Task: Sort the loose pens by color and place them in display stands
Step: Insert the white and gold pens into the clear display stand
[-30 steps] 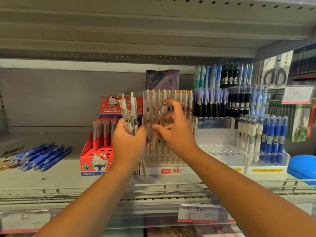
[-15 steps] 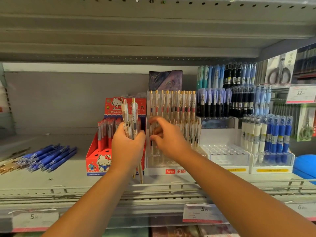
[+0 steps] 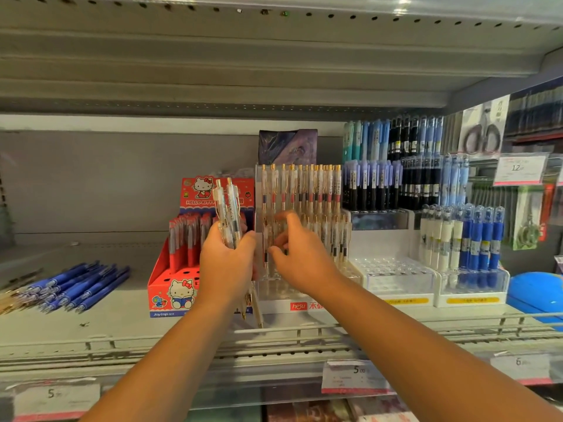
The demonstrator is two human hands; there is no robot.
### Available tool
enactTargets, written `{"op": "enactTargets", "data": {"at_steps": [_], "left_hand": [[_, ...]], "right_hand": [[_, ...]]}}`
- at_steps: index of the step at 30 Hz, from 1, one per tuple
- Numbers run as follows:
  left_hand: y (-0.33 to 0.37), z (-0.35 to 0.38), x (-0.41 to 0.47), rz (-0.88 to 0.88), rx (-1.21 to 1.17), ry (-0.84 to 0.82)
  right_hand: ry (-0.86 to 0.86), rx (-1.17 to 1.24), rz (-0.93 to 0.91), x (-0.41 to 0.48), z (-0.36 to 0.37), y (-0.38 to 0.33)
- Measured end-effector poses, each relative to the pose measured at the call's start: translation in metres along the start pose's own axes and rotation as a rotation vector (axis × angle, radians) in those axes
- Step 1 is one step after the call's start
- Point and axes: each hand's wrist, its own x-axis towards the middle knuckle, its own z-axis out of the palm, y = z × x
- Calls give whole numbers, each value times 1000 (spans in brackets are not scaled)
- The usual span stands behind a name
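My left hand grips a small bundle of clear pens with gold clips, held upright in front of the red cartoon-cat box. My right hand is at the front left rows of the clear display stand, its thumb and fingers pinching a clear pen that stands in the stand. Behind it, the stand's upper rows are filled with several more clear gold-clipped pens. A pile of loose blue pens lies on the shelf at the left.
White stands at the right hold blue and white pens and an empty holed tier. Dark and light-blue pens fill racks behind. A blue object sits at far right. A wire rail runs along the shelf front.
My right hand has come down from the stand's upper rows to its lower front left, lowering one clear pen into the stand. My left hand keeps its bundle almost still.
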Motion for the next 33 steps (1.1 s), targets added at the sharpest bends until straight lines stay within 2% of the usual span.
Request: {"op": "enactTargets", "data": {"at_steps": [4,7,9,13,16,25,29,33], "left_hand": [[0,-1,1,-16,-11,24],[0,-1,1,-32,-44,28],[-1,-2,2,-38,-48,40],[0,-2,2,-64,-76,52],[2,-2,0,-50,-70,33],[5,-1,-3,-50,-63,36],[5,-2,-2,-54,-67,52],[4,-1,-1,-75,-76,77]], "right_hand": [[-10,141,-7,-9,-9,-12],[-154,409,18,-14,-17,-25],[-265,475,20,-17,-20,-31],[-308,386,-17,-21,-22,-34],[-293,371,31,-20,-21,-31],[-316,476,177,-20,-22,-25],[-355,558,165,-21,-23,-23],[-369,437,113,-21,-27,-21]]}}
